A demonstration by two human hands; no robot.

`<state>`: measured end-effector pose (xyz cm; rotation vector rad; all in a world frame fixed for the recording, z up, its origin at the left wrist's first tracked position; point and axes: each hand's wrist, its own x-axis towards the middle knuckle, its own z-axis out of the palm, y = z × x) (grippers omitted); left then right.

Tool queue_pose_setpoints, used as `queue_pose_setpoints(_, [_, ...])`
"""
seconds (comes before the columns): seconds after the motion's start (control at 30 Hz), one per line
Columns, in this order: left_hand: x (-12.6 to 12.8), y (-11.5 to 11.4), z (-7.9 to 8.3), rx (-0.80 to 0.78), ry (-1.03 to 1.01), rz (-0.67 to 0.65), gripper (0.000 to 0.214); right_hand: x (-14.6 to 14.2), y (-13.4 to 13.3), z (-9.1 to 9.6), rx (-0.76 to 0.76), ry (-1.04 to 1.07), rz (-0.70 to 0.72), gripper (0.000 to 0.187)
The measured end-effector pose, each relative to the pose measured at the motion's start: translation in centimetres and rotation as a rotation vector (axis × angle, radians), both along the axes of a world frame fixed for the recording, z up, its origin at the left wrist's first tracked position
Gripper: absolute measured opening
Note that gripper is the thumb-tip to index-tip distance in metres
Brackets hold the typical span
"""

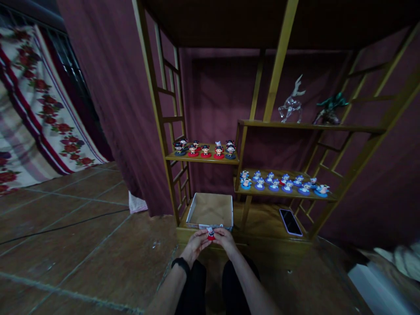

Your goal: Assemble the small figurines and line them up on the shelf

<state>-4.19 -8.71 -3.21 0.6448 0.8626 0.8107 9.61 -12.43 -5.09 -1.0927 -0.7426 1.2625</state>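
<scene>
My left hand (197, 242) and my right hand (225, 238) meet in front of me, fingers pinched on a small figurine with a red base (210, 233). They hover just before the near rim of an open cardboard box (210, 210) on the bottom board of a wooden shelf unit (272, 83). A black band circles my left wrist. Several red-based figurines (205, 150) stand on the left middle shelf. On the lower right shelf sit several blue-based figurines (282, 182).
A phone (290, 222) lies on the bottom board to the right of the box. A clear deer ornament (292, 105) and a dark green ornament (330, 108) stand on the upper shelf. Maroon curtain behind; floral cloth (36, 109) at left; tiled floor.
</scene>
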Motion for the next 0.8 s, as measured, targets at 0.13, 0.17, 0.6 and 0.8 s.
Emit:
queue_pose_setpoints(0.13, [-0.1, 0.0, 0.1, -0.011, -0.008, -0.004, 0.022, -0.1, 0.0, 0.1, -0.018, 0.027, -0.030, 0.045])
queue_pose_setpoints(0.17, [-0.1, 0.0, 0.1, -0.010, -0.008, -0.020, 0.023, -0.1, 0.0, 0.1, -0.025, 0.026, -0.035, 0.045])
queue_pose_setpoints(0.6, [0.4, -0.3, 0.3, 0.083, 0.106, -0.132, 0.035, 0.7, -0.5, 0.5, -0.074, 0.043, 0.013, 0.041])
queue_pose_setpoints(0.8, [0.6, -0.4, 0.3, 0.090, 0.132, -0.100, 0.033, 1.1, -0.6, 0.5, -0.108, 0.039, 0.076, 0.038])
